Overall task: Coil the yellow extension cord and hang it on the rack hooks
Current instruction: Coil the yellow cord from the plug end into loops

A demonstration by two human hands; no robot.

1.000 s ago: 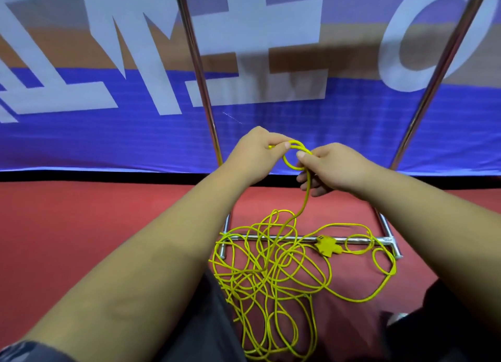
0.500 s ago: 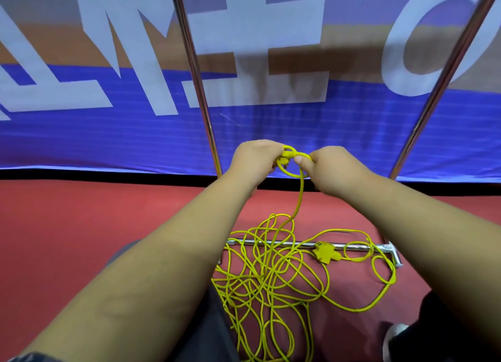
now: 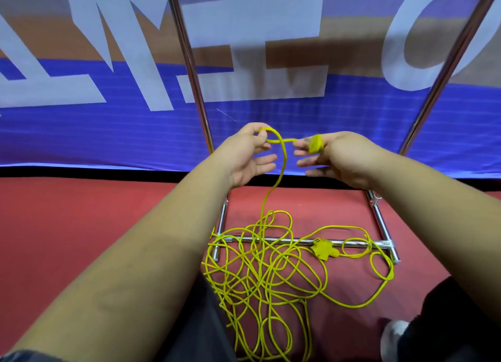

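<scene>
A blue banner with big white letters fills the back. Below it a red floor carries everything else. The chrome rack stands on that floor: two slanting uprights run out of the top of the view, and its base crossbar lies across the floor near the person's legs. No hooks show; they are presumably higher up, out of view.

The yellow extension cord is mostly a loose tangle on the floor. It is draped over the left end of the crossbar and spreads back between the person's legs to the near edge of the view. Its socket block rests on the crossbar to the right of the heap, and a wide stray loop runs on to the bar's right end.

Both hands hang above the heap between the uprights, close together but not touching. The left hand pinches a small loop of cord between thumb and forefinger, with its other fingers loosely extended. The right hand grips the plug between thumb and forefinger, with its other fingers straight. A short span of cord runs sideways between the hands. From the loop a single strand drops nearly straight down into the tangle.

The slack to be gathered therefore lies directly below the hands and feeds up to the left one, which is the nearer. The coil looks barely begun. Drawing that vertical strand upward seems the likely next step, and the tangle may snag on the crossbar.
</scene>
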